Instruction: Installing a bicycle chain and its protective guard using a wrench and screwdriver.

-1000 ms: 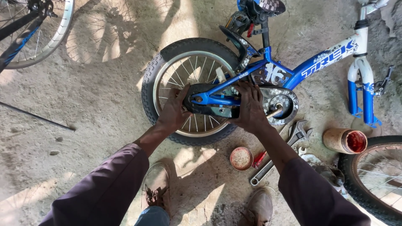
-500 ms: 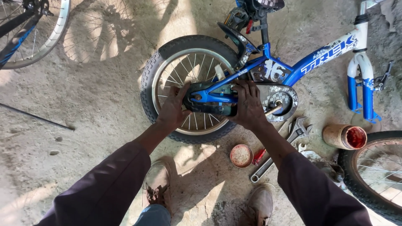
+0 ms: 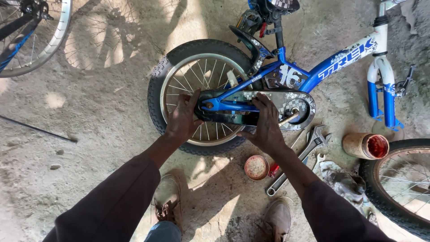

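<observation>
A small blue and white bicycle (image 3: 340, 58) lies upside down on the concrete floor. Its rear wheel (image 3: 197, 58) has a black tyre and silver spokes. A black chain guard (image 3: 293, 105) with a checkered pattern runs from the wheel hub to the crank. My left hand (image 3: 181, 118) presses against the wheel and the guard's left end by the hub. My right hand (image 3: 266, 125) rests flat on the guard's middle, fingers spread over its lower edge. Both arms wear dark sleeves.
An adjustable wrench (image 3: 295, 163) and a small round tin (image 3: 256, 167) lie below the guard. A cylindrical can (image 3: 365, 145) with red inside lies at right, next to a rag (image 3: 342, 179) and another tyre (image 3: 394, 197). A further bicycle wheel (image 3: 38, 42) is top left. My shoes (image 3: 277, 217) are below.
The view has shifted slightly. Both hands stay on the chain guard; my left hand has slid a little along its left end.
</observation>
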